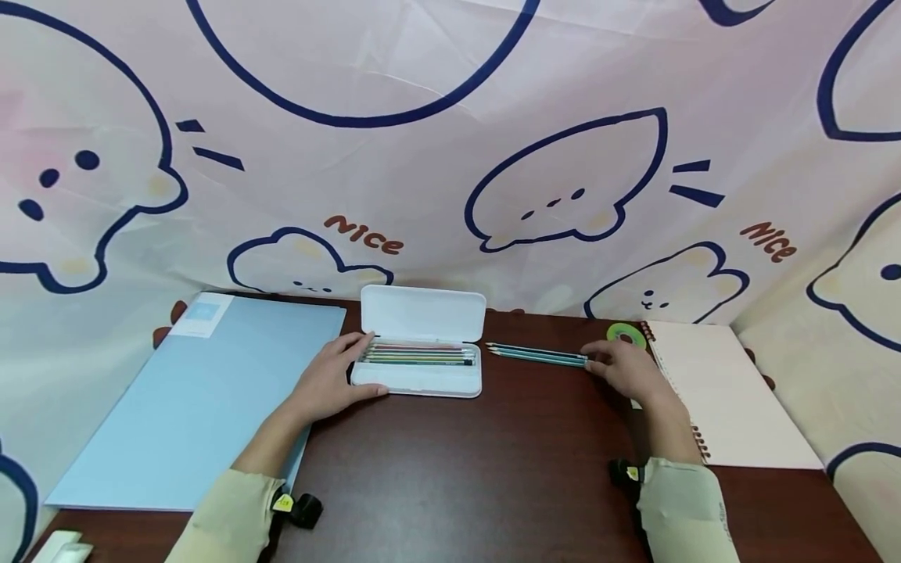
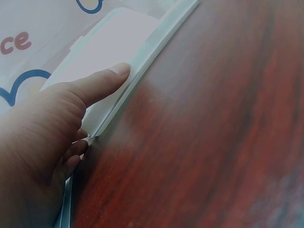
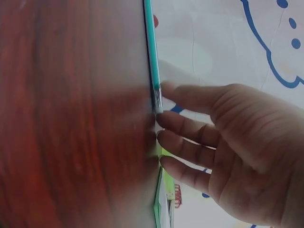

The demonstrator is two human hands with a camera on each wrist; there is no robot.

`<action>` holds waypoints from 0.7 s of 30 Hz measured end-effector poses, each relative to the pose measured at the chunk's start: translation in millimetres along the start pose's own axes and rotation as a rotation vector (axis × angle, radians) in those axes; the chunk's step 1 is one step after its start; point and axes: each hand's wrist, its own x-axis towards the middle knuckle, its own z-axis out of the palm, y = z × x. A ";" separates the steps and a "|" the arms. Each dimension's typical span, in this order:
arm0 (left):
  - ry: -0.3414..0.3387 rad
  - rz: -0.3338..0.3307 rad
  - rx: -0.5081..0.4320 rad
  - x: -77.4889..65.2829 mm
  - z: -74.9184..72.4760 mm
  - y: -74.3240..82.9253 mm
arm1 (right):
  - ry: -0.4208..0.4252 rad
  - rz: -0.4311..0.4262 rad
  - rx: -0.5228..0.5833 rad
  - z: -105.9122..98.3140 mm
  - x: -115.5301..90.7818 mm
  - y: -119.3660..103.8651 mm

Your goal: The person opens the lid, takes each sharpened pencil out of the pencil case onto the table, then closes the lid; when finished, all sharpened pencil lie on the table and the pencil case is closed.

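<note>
A white pencil case (image 1: 417, 383) stands with its lid (image 1: 423, 313) up and several pencils (image 1: 418, 356) lying inside. My left hand (image 1: 331, 379) grips its left end, the thumb over the front rim in the left wrist view and the other fingers round the side and back. To the right of the case, a few teal and dark pencils (image 1: 536, 356) lie side by side on the table, points toward the case. At their blunt ends is my right hand (image 1: 629, 373), thumb right by a pencil end (image 3: 158, 95) and fingers loosely spread with fingertips at the tabletop.
A large light-blue folder (image 1: 211, 407) lies on the left, under my left forearm. On the right are a spiral notebook (image 1: 739, 399) and a green roll of tape (image 1: 626, 331) behind my right hand. A patterned cloth (image 1: 436, 188) hangs behind the dark wooden table (image 1: 457, 477).
</note>
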 end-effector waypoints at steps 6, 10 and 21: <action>-0.001 0.005 0.011 2.6 -1.0 -0.3 | 0.021 0.020 0.045 -6.5 -4.0 4.7; 0.001 0.006 0.009 3.2 -2.1 0.1 | 0.031 0.008 0.095 -10.9 -4.5 3.4; 0.002 0.005 0.013 1.0 -0.6 1.6 | 0.018 -0.119 0.267 -6.3 -1.2 -44.5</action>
